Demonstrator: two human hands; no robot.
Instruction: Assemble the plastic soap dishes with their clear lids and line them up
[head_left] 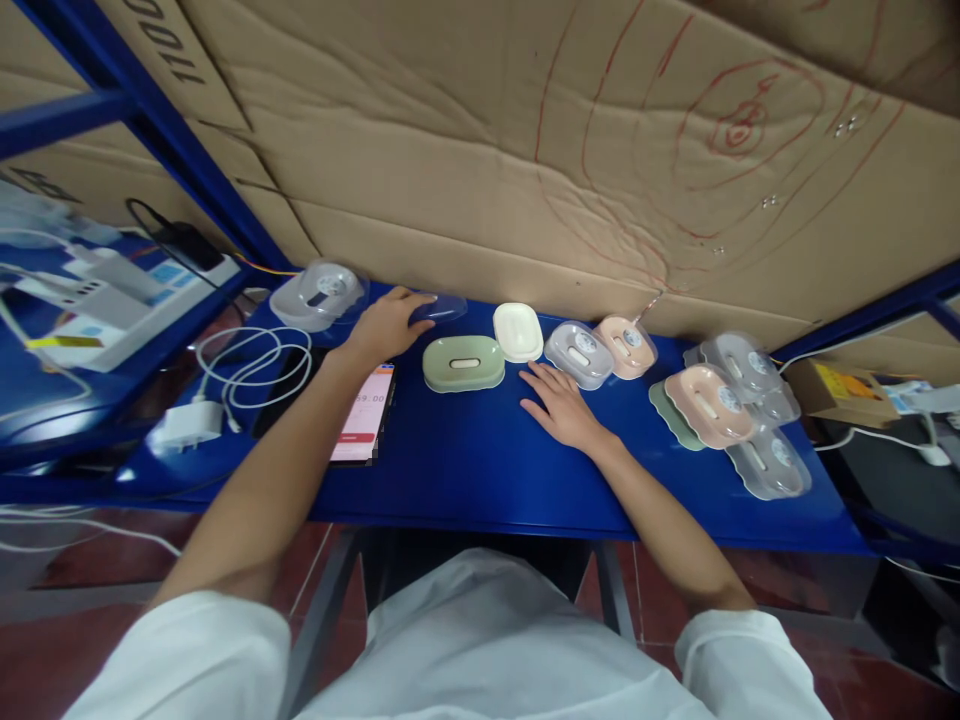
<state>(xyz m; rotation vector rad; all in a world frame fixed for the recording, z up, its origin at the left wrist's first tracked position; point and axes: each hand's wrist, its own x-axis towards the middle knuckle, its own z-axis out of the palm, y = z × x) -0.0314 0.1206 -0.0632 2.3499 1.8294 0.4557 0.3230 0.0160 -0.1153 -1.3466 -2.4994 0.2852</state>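
Observation:
My left hand (390, 325) is closed at the back of the blue table, thumb and fingers pinching the near end of a clear plastic lid (444, 308). Just in front of that lid sits a green soap box (463, 376) with a pale oblong slot in its middle. A cream tray (518, 332) stands beside it on the right. My right hand (561, 408) lies open, palm down on the table, its fingertips close to the cream tray's near edge. Behind it are a grey soap box (589, 366) and a pink soap box (636, 345), both under clear lids.
Stacked lidded soap boxes (709, 405) are at the right. Another lidded box (319, 296) stands at the back left. A phone (364, 415), a white charger (192, 424) and its coiled cable (255, 365) lie left. A cardboard wall (450, 150) rises behind.

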